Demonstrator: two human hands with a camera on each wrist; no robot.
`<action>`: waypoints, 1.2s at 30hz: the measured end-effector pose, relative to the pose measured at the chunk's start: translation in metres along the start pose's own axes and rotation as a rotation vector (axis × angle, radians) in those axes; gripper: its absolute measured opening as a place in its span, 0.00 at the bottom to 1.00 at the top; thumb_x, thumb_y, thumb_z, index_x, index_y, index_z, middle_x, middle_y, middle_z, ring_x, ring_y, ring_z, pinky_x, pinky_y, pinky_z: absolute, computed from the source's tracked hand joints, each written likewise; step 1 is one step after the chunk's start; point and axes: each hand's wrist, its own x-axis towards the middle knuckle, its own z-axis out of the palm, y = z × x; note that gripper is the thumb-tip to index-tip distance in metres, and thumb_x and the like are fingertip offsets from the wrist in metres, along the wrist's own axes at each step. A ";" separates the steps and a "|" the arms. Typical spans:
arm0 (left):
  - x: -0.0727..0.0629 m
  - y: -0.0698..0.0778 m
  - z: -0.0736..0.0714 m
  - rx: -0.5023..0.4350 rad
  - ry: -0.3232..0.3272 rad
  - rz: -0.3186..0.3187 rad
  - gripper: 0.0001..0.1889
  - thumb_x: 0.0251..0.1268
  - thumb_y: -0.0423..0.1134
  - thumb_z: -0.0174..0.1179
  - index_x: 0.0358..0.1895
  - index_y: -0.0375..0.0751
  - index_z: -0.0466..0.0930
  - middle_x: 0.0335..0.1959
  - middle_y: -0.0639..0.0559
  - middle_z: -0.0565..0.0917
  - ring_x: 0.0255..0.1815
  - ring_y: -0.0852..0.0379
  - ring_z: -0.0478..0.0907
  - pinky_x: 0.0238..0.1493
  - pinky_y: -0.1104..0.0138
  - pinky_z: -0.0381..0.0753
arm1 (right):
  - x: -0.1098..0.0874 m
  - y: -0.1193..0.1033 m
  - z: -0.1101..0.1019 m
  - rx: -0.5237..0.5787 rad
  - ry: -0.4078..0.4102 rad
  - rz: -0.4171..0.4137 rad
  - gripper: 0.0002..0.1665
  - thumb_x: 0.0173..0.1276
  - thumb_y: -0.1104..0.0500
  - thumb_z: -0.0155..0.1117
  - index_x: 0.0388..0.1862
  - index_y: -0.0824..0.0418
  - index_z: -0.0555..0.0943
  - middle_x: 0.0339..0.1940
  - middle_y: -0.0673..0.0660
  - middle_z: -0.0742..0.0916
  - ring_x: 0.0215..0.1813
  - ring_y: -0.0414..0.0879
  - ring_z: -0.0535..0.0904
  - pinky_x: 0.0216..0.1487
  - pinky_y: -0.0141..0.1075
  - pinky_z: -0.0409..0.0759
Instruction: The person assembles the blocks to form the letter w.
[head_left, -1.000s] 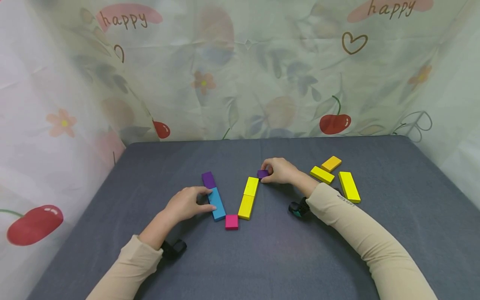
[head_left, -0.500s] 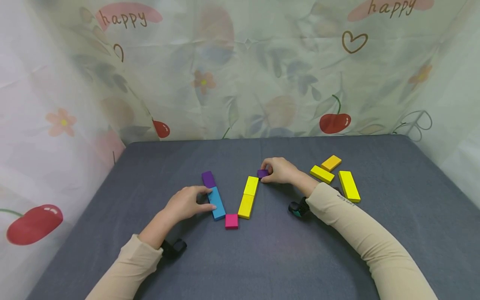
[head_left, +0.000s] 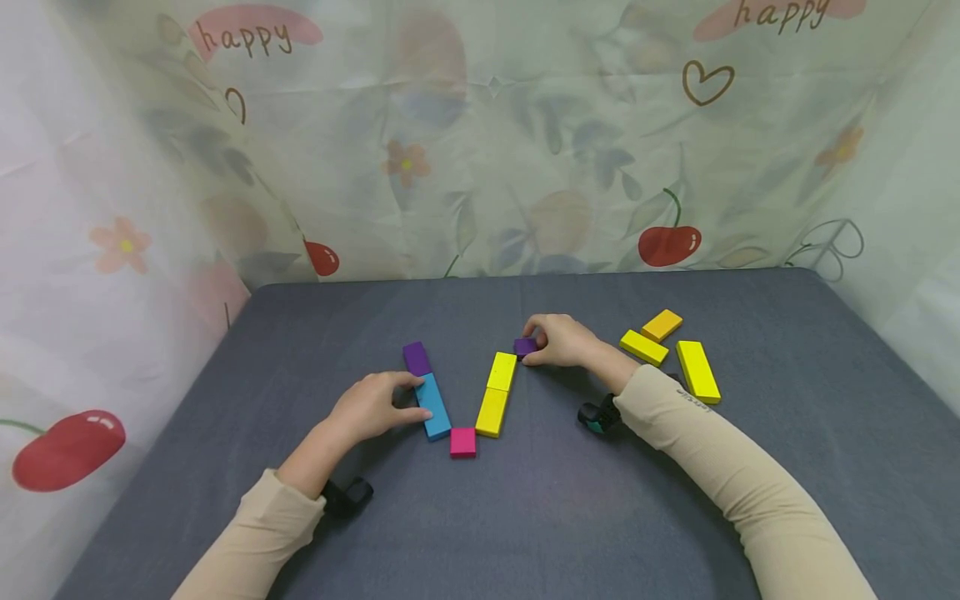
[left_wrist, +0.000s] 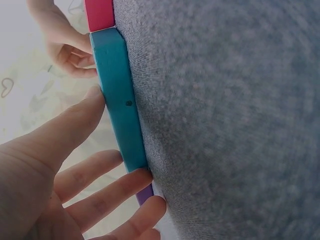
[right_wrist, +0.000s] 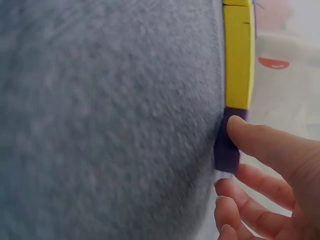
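Note:
In the head view, several small blocks lie end to end in a V shape. My left hand (head_left: 373,407) rests its thumb and fingertips along the blue block (head_left: 438,410), fingers relaxed. Beyond that block's far end lies a purple block (head_left: 416,359); at its near end is a pink block (head_left: 463,442). From the pink one, two yellow blocks, the near yellow block (head_left: 491,413) and the far yellow block (head_left: 502,372), run away from me. My right hand (head_left: 564,341) pinches another purple block (right_wrist: 229,150), which touches the end of the far yellow block.
On the right of the grey-covered table (head_left: 525,525) lie an orange-yellow block (head_left: 662,325), a short yellow block (head_left: 644,348) and a longer yellow block (head_left: 698,372). Something dark near my right sleeve is mostly hidden. A patterned curtain (head_left: 495,167) hangs behind the table.

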 end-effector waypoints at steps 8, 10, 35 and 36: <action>0.000 0.000 0.001 0.004 -0.005 -0.008 0.30 0.54 0.52 0.66 0.59 0.42 0.76 0.57 0.45 0.80 0.59 0.46 0.74 0.58 0.50 0.74 | -0.012 0.011 -0.017 0.047 0.021 -0.001 0.25 0.58 0.52 0.68 0.52 0.62 0.77 0.42 0.60 0.83 0.43 0.51 0.77 0.43 0.40 0.77; 0.000 0.000 0.001 0.006 -0.007 -0.009 0.30 0.54 0.52 0.66 0.59 0.42 0.76 0.57 0.45 0.80 0.59 0.46 0.74 0.58 0.50 0.74 | -0.018 0.015 -0.022 0.054 0.026 -0.008 0.25 0.59 0.52 0.68 0.52 0.63 0.77 0.42 0.61 0.83 0.42 0.51 0.77 0.43 0.41 0.77; -0.002 0.003 -0.001 0.009 -0.013 -0.018 0.30 0.54 0.52 0.66 0.59 0.41 0.75 0.57 0.44 0.79 0.58 0.46 0.74 0.57 0.50 0.74 | -0.091 0.095 -0.057 0.032 0.141 0.157 0.25 0.59 0.52 0.66 0.48 0.70 0.77 0.42 0.69 0.83 0.43 0.56 0.77 0.40 0.43 0.78; -0.002 0.003 -0.001 0.009 -0.014 -0.016 0.30 0.54 0.52 0.66 0.59 0.41 0.75 0.57 0.44 0.79 0.58 0.46 0.74 0.57 0.50 0.74 | -0.092 0.098 -0.057 0.029 0.139 0.174 0.25 0.59 0.52 0.66 0.48 0.70 0.77 0.42 0.69 0.83 0.43 0.56 0.77 0.40 0.42 0.78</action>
